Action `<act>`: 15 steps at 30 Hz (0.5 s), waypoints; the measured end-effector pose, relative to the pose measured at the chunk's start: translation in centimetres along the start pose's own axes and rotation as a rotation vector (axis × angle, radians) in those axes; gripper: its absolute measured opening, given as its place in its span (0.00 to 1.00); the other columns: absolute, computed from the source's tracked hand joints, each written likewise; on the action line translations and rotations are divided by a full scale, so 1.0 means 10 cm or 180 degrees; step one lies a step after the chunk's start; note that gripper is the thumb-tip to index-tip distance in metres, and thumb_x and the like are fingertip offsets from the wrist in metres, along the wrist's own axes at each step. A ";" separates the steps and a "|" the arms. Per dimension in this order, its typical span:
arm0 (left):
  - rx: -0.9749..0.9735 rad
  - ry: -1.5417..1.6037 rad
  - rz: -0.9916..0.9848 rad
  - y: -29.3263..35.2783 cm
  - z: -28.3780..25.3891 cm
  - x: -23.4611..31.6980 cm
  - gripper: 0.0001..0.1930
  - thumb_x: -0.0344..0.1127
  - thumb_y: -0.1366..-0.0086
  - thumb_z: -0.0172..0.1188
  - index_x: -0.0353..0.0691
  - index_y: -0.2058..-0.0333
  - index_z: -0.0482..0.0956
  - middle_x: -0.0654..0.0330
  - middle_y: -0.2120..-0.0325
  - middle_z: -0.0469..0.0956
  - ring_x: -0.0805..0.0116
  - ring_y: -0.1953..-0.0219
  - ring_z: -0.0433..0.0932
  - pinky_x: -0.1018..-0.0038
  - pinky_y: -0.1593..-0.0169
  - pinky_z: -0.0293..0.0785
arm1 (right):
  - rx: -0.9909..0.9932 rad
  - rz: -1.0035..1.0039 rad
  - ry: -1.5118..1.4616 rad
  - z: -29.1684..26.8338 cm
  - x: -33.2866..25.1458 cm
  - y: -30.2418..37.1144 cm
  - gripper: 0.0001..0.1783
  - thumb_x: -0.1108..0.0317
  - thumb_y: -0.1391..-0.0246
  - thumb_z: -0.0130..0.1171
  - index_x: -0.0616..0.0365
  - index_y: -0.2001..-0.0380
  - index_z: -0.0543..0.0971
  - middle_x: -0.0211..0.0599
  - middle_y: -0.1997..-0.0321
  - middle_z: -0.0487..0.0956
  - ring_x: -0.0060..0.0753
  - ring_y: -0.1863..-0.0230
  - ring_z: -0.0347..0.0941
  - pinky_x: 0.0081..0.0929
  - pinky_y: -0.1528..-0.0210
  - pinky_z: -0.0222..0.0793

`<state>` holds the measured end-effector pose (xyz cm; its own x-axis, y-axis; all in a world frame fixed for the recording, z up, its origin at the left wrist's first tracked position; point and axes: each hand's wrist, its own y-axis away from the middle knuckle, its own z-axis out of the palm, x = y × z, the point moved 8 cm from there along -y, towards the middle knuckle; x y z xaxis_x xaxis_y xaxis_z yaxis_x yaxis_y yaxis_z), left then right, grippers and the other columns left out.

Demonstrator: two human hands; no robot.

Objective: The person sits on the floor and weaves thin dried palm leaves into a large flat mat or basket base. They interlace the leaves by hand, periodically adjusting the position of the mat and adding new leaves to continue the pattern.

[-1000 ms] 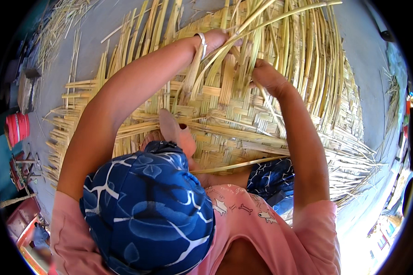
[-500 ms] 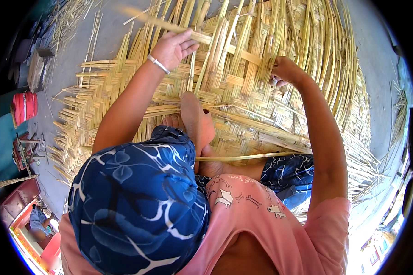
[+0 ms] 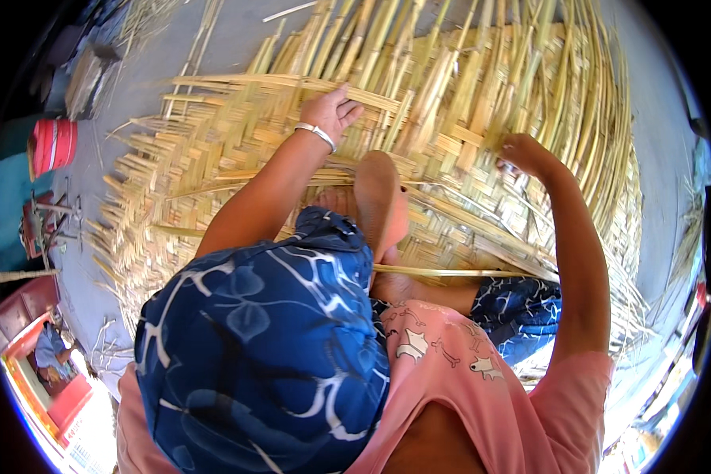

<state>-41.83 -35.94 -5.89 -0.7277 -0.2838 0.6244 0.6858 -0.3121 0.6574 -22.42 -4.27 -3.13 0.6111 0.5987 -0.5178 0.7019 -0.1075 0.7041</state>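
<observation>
A half-woven mat of split yellow cane spreads beneath me, with long loose strips fanning out at its far side. My left hand rests at a long flat strip that lies crosswise over the weave. Its fingers are spread, and a pale bracelet circles the wrist. To the right, my right hand is bent down at the lengthwise strips, its fingers curled. What those fingers hold, if anything, is hidden.
I sit on the mat with one knee raised in blue patterned trousers and a sandal turned on edge. A red bucket-like container stands at the left. Loose strips lie on the grey floor beyond the mat.
The crosswise strip, raised and blurred at its left end before, now lies down on the mat. My left hand has come lower and its fingers are off the strip's raised part. The view has shifted slightly.
</observation>
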 end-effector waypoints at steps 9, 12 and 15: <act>0.0266 0.0173 0.0001 -0.18 -0.13 0.17 0.14 0.33 0.37 0.56 0.32 0.56 0.69 0.49 0.60 0.74 0.55 0.59 0.76 0.59 0.60 0.78 | 0.0695 -0.0216 -0.0371 0.00 0.33 0.09 0.14 0.65 0.44 0.55 0.69 0.67 0.77 0.39 0.78 0.78 0.25 0.80 0.73 0.26 0.76 0.68; 0.0046 0.0185 -0.0351 -0.18 -0.16 0.16 0.11 0.37 0.34 0.52 0.37 0.58 0.70 0.51 0.58 0.75 0.58 0.57 0.76 0.64 0.58 0.78 | 0.0934 -0.0294 -0.0208 -0.05 0.19 0.20 0.14 0.65 0.45 0.55 0.68 0.66 0.77 0.38 0.76 0.77 0.24 0.79 0.72 0.25 0.76 0.68; 0.0094 0.0131 -0.0338 -0.15 -0.10 0.14 0.10 0.37 0.34 0.52 0.36 0.59 0.71 0.51 0.58 0.75 0.57 0.57 0.77 0.65 0.59 0.78 | 0.0889 -0.0279 -0.0266 -0.09 0.36 0.19 0.12 0.65 0.45 0.54 0.66 0.69 0.76 0.35 0.79 0.75 0.24 0.81 0.70 0.25 0.78 0.66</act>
<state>-43.89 -36.77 -6.40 -0.7957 -0.2877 0.5330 0.6042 -0.3156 0.7316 -19.19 -1.61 -3.20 0.5637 0.5492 -0.6170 0.8196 -0.2793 0.5002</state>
